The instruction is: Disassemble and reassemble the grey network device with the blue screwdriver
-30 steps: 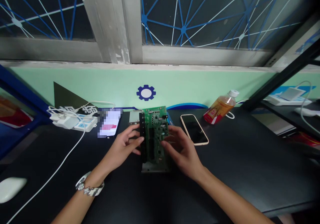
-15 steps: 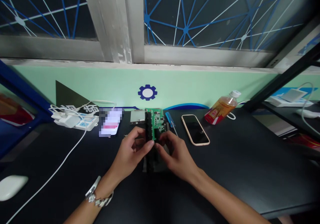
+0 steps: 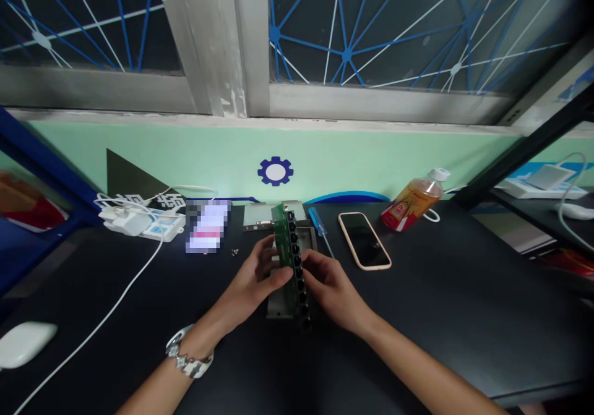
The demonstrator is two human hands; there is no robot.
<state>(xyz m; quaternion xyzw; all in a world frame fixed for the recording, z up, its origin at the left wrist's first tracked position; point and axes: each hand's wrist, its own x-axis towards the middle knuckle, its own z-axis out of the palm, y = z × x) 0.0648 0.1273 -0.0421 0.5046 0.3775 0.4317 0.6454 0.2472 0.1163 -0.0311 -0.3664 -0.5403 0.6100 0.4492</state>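
Working from a distance, I hold a green circuit board (image 3: pixel 284 248) on edge between two bare hands, above a dark tabletop (image 3: pixel 431 316), its row of black ports (image 3: pixel 297 260) facing the camera. My left hand (image 3: pixel 250 286) grasps the board, thumb against its port edge, the other fingers bent along its left face. My right hand (image 3: pixel 338 288) curls thumb and forefinger at the opposite side, close against the ports; I cannot tell whether they pinch the board or merely steady it. Below both sets of fingertips sits a shallow metal casing (image 3: pixel 277 312), partly hidden by the board. Just beyond the left fingers lies a flat metal plate (image 3: pixel 253 214); to their left are a few small screws (image 3: pixel 234 252) and, farther off, a phone with a lit, pixelated screen (image 3: pixel 208 226) and a white power strip (image 3: pixel 167 223). Past the right fingertips rests a blue-handled screwdriver (image 3: pixel 317 220), its shaft pointing back toward that hand. Right of those fingers lies a smartphone in a pale case (image 3: pixel 364 242), with a white-capped bottle of orange drink (image 3: pixel 411 203) beyond. A wristwatch (image 3: pixel 189 356) circles the wrist behind the left fingers.
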